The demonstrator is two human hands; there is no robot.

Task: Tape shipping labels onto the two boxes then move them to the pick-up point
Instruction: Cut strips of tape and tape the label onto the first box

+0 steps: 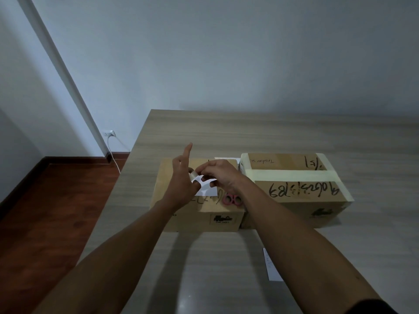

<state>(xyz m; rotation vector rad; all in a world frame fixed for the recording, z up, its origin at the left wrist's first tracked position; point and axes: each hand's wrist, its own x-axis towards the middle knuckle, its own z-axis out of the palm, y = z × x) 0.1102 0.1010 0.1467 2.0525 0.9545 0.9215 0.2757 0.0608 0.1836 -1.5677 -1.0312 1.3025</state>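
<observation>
While pinched, the tape roll [192,175] looks pale, translucent.

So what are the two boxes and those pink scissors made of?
Both the left box and the right box look like brown cardboard: dull matte faces, folded edges, marker writing. The right one carries pale, slightly glossy tape bands. The scissors show only pink loops, probably smooth plastic; their blades are hidden behind the right hand.

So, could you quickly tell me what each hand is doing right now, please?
Left hand: holds a small roll of tape, index finger raised.
Right hand: pinches the tape's end.
</observation>
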